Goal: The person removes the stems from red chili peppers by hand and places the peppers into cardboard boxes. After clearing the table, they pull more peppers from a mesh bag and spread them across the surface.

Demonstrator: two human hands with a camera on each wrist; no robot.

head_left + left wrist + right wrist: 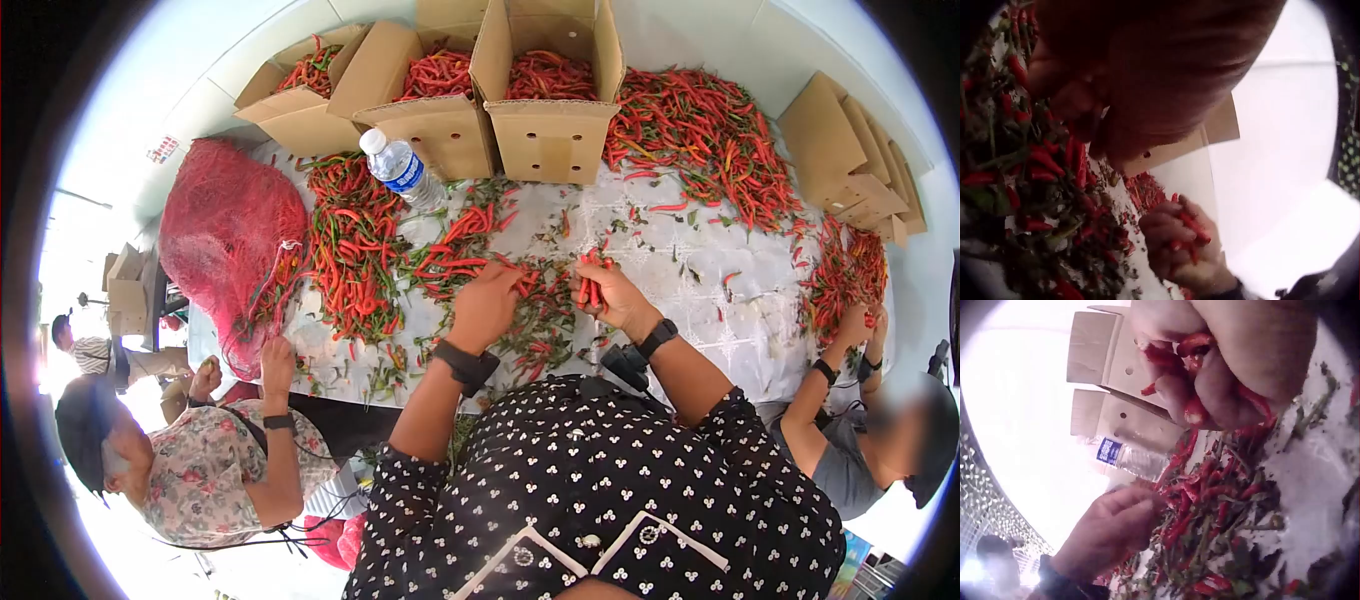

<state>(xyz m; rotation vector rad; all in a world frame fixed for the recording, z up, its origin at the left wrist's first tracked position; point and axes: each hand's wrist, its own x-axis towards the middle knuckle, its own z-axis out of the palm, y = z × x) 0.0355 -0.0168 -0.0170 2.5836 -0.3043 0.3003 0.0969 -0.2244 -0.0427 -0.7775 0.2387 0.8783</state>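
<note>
My right hand grips several red chili peppers above the table; their ends poke out between the curled fingers in the right wrist view. My left hand is at the edge of the loose pile, its thumb and fingers closed together around a red chili pepper. From the right wrist view, the left hand appears side-on, fingertips among the peppers. Under and between both hands lies a pile of red chilies with green stems and scraps.
Cardboard boxes of chilies line the back, with a water bottle in front. More chili heaps lie at the back right. A red mesh sack sits left. People work at both sides. The table has a white cover.
</note>
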